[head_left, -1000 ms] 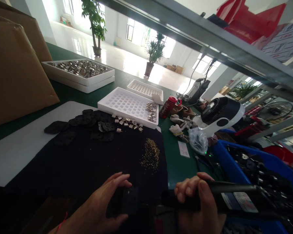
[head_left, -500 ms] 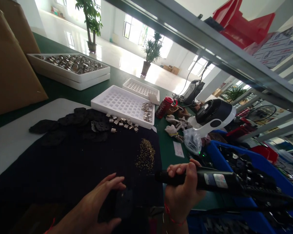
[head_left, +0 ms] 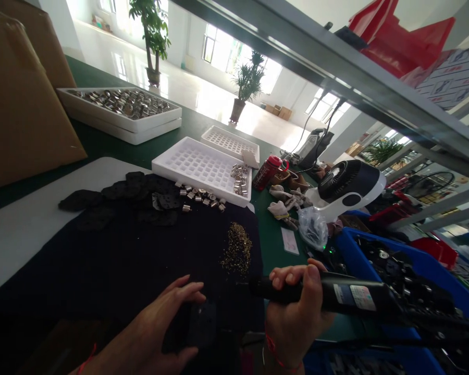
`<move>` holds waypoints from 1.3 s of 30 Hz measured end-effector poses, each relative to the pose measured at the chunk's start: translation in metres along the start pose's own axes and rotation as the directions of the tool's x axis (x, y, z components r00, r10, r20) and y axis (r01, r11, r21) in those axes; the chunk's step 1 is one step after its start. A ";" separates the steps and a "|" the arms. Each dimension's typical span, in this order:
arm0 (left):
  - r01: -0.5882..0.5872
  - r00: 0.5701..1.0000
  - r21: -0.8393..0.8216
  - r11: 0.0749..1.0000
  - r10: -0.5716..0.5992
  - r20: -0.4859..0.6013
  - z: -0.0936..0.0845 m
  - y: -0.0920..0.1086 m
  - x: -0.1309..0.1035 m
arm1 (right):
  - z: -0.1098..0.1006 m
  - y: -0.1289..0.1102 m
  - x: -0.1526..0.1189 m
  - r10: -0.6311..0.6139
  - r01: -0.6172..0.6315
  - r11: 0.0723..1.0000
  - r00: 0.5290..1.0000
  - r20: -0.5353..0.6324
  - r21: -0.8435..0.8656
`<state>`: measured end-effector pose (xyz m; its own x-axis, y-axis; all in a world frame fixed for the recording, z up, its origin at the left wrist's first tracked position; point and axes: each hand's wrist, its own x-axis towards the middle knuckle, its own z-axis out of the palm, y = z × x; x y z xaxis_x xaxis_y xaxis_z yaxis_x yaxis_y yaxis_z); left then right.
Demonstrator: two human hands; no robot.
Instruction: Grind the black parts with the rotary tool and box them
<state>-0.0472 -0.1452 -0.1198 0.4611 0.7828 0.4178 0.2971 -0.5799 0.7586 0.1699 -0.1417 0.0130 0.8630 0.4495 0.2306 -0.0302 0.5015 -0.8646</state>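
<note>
My right hand (head_left: 297,307) is wrapped round a black electric screwdriver (head_left: 347,294) with a cord. The tool lies nearly level, its tip pointing left toward the middle of the dark mat (head_left: 140,271). My left hand (head_left: 160,328) curves round a dark flat part (head_left: 201,323), fingers at its upper edge and thumb at its lower edge. Dim light hides the part's details. Just beyond the screwdriver's tip lies a pile of small brass-coloured screws (head_left: 238,247). Several silver metal pieces (head_left: 201,196) lie loose on the mat, with black flat parts (head_left: 128,195) to their left.
A white tray with pockets (head_left: 191,161) stands behind the mat, some metal pieces at its right end. Further left is a full white tray (head_left: 140,133). To the right are a red bottle (head_left: 268,172), a fan (head_left: 347,187) and a blue bin (head_left: 352,245). A metal shelf (head_left: 316,57) crosses overhead.
The whole view has shifted slightly, so the scene sits a little further right. Both hands keep the same grips, and the screwdriver still points left.
</note>
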 end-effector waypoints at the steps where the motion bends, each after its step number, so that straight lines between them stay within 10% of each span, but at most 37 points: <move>1: 0.005 1.000 -0.006 1.000 -0.004 0.007 -0.001 0.001 0.001 | 0.000 -0.002 -0.003 0.007 -0.007 1.000 1.000 0.006 0.007; 12: 0.080 0.987 -0.080 0.994 -0.068 0.145 -0.013 0.014 0.008 | -0.003 -0.018 -0.036 0.051 -0.096 0.982 0.966 0.255 0.165; 39: -0.080 0.972 -0.063 0.995 0.091 0.215 -0.025 0.027 0.026 | -0.005 -0.006 -0.039 0.149 -0.201 0.953 0.963 0.225 0.228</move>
<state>-0.0479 -0.1353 -0.0762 0.6553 0.6597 0.3680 0.2063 -0.6250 0.7529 0.1385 -0.1661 0.0072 0.7134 0.6735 0.1935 -0.3169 0.5563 -0.7682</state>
